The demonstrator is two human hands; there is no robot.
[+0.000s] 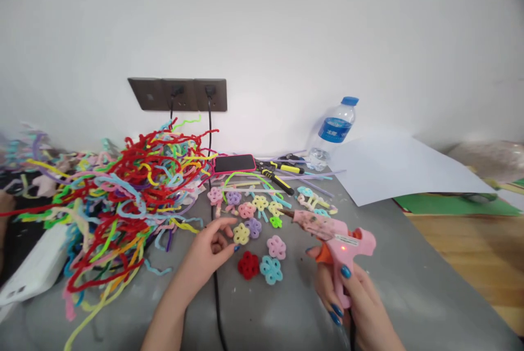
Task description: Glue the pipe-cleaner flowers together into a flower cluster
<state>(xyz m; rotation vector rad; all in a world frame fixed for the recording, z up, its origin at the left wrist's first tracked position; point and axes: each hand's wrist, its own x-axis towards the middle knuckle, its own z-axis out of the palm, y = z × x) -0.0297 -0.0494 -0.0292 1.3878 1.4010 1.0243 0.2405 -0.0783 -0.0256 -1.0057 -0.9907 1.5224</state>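
Note:
My right hand [352, 291] grips a pink hot glue gun [327, 231] by its handle. A small orange light glows on the gun's side, and its nozzle points left over the flowers. My left hand [215, 247] has thumb and index finger apart at the left edge of a pale yellow pipe-cleaner flower [241, 234]; whether they touch it is unclear. Around it lie a purple flower [254, 227], a red flower [248, 265], a light blue flower [271, 269] and a pink flower [277, 247]. Several smaller flowers lie farther back, including a green one [275, 221].
A big tangle of coloured pipe cleaners [135, 192] covers the left side. Behind the flowers are a phone [234, 164] and yellow-black pliers [278, 180]. A tilted water bottle [333, 130] and white paper [401, 171] sit right. A black cable [216, 302] crosses the table.

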